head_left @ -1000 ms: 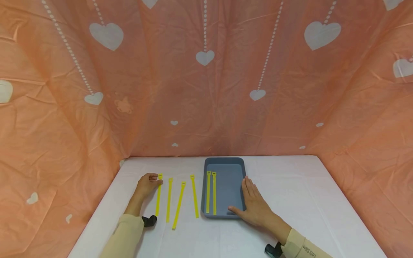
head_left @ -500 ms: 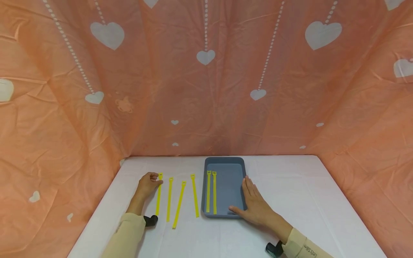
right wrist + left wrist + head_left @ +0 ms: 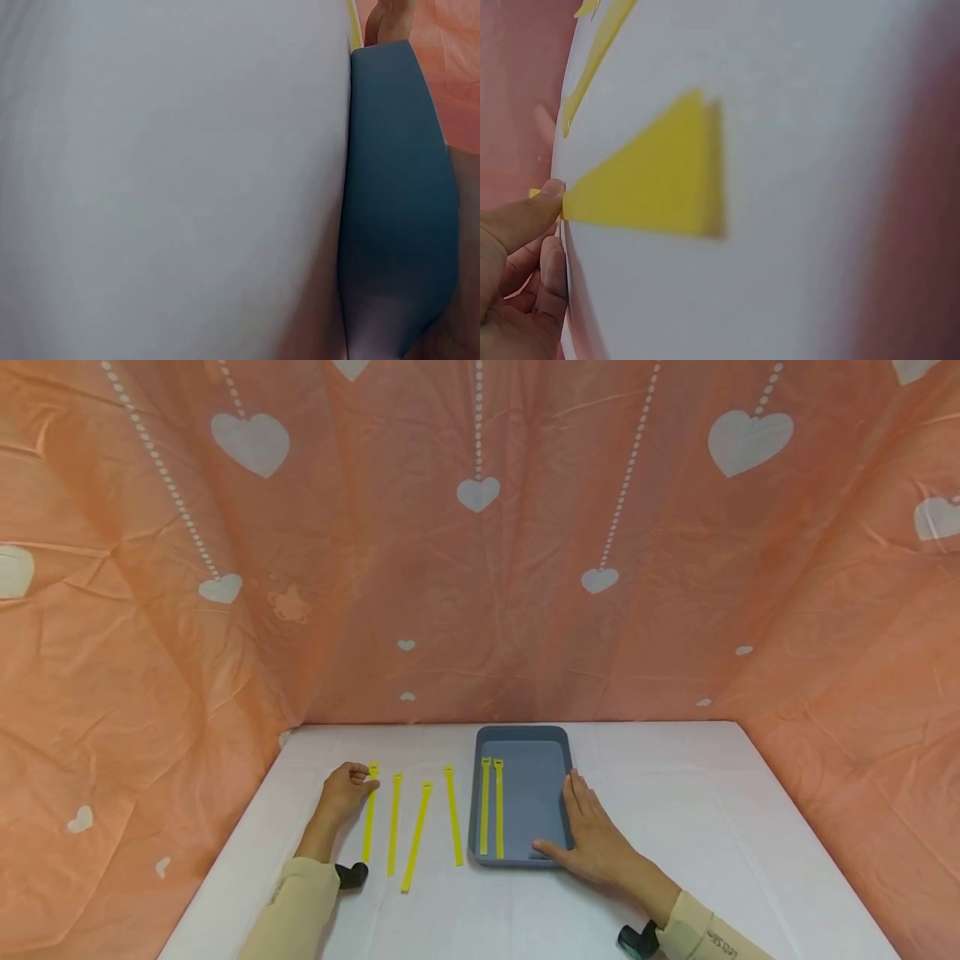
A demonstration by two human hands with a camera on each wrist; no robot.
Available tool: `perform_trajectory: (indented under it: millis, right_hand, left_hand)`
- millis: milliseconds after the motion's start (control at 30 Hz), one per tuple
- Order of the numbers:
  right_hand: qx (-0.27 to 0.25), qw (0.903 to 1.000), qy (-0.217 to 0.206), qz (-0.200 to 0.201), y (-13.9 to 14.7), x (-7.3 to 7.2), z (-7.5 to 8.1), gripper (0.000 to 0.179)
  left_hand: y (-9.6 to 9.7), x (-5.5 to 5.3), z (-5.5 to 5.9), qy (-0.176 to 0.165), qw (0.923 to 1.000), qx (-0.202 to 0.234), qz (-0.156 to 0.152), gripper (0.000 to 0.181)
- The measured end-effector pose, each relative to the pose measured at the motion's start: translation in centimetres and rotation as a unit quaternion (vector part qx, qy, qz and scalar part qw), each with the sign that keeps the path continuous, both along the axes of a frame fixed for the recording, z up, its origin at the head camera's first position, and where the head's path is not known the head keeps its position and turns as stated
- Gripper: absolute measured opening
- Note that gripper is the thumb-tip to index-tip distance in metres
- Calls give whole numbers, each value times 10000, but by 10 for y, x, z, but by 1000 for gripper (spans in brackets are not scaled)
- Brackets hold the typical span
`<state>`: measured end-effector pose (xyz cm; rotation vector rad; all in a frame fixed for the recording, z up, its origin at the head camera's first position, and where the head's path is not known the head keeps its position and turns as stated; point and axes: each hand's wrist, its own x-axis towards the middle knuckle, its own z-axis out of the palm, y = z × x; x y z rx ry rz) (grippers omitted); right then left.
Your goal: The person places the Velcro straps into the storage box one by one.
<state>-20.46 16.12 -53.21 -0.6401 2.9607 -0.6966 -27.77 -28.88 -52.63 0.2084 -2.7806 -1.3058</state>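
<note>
My left hand [image 3: 347, 791] pinches the leftmost yellow cable tie [image 3: 368, 828] near its slotted head, which points away from me. In the left wrist view the thumb [image 3: 526, 217] lies over this flat strap [image 3: 649, 180], and its wide tail end reaches toward the camera. My right hand [image 3: 600, 850] rests against the right side of a grey-blue tray [image 3: 536, 802], fingers straight along the rim and thumb across the near right corner. Inside the tray, two yellow cable ties [image 3: 492, 810] lie side by side at the left. The right wrist view shows mainly the tray's wall [image 3: 397, 180].
Between my left hand and the tray, three more yellow cable ties [image 3: 416, 837] lie apart at slightly different angles on the white-covered table [image 3: 690, 810]. Black wrist cameras [image 3: 637, 941] sit at both cuffs. An orange curtain with hearts [image 3: 525, 635] encloses the back and sides.
</note>
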Motion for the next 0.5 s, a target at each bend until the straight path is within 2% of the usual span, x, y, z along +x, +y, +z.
perform_trajectory:
  millis: [267,500]
  right_hand:
    - [53,9996,-243,91,3,0,0,124]
    - [32,9997,-206,98,3,-1,0,125]
  left_hand:
    - [-1,4,-1,391,9992,-63,-3,22]
    - [-2,1,-2,260,9996,-88,10,20]
